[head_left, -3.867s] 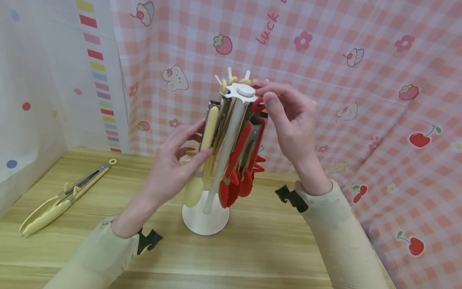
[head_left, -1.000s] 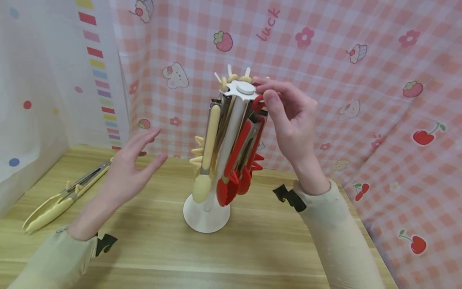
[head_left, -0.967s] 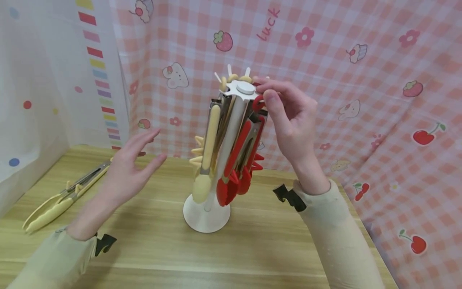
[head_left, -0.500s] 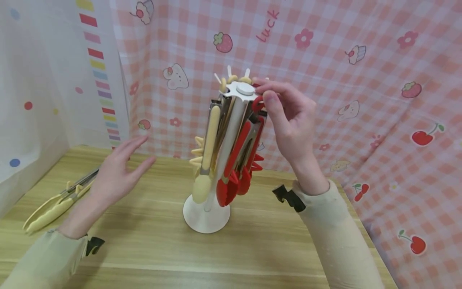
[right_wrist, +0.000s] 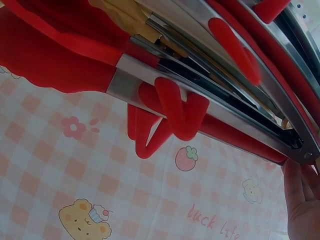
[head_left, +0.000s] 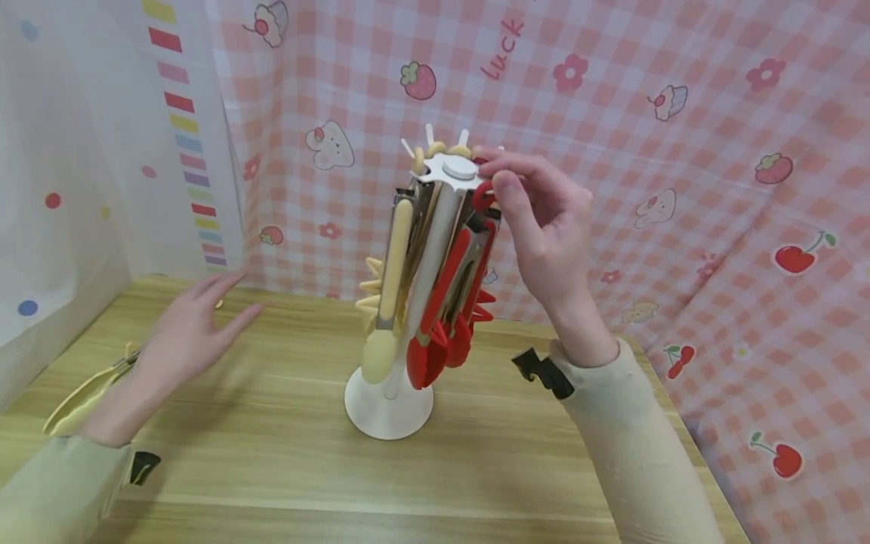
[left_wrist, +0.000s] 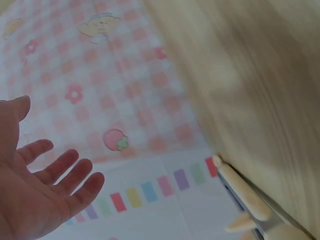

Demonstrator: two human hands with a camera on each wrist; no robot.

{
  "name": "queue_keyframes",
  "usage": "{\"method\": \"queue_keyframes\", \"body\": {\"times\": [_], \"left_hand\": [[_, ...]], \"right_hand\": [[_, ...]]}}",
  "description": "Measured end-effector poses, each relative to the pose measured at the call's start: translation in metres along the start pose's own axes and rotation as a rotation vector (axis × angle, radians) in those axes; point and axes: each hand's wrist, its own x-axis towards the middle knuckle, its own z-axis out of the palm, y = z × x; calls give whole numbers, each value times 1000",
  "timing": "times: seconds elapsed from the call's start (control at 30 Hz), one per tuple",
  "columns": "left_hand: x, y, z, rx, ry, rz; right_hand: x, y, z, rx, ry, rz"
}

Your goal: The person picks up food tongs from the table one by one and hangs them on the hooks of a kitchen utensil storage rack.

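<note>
A white stand (head_left: pixel 430 264) holds several tongs by their end rings: pale yellow tongs (head_left: pixel 381 351) on its left side, red tongs (head_left: pixel 430 359) on its right. My right hand (head_left: pixel 553 238) is at the stand's top, thumb and fingers pinching the red ring (head_left: pixel 484 196) of one red pair. In the right wrist view the red tongs (right_wrist: pixel 60 65) slant down from that hand (right_wrist: pixel 304 205). My left hand (head_left: pixel 180 332), fingers spread and nothing in them, hovers over a loose pair of pale yellow tongs (head_left: pixel 81 400). It hides most of them; their handle (left_wrist: pixel 245 192) shows in the left wrist view.
The stand's round base (head_left: pixel 389 423) rests on the wooden table (head_left: pixel 326 483). Behind it hangs a pink checked cloth (head_left: pixel 381 106); a white cloth (head_left: pixel 75 136) with coloured dots hangs at the left.
My left hand has let go of a yellow pair hanging on the stand and moved left, over the loose tongs. The right hand keeps its place at the stand's top.
</note>
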Motion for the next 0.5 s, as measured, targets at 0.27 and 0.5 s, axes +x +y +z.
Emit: {"method": "queue_keyframes", "body": {"times": [0.27,0.5], "left_hand": [[-5,-27,-1,62,11,22],[-6,-45,-2,116,-13,-10]], "right_hand": [[0,0,0,5,-3,3],[0,0,0,6,-6,5]]}}
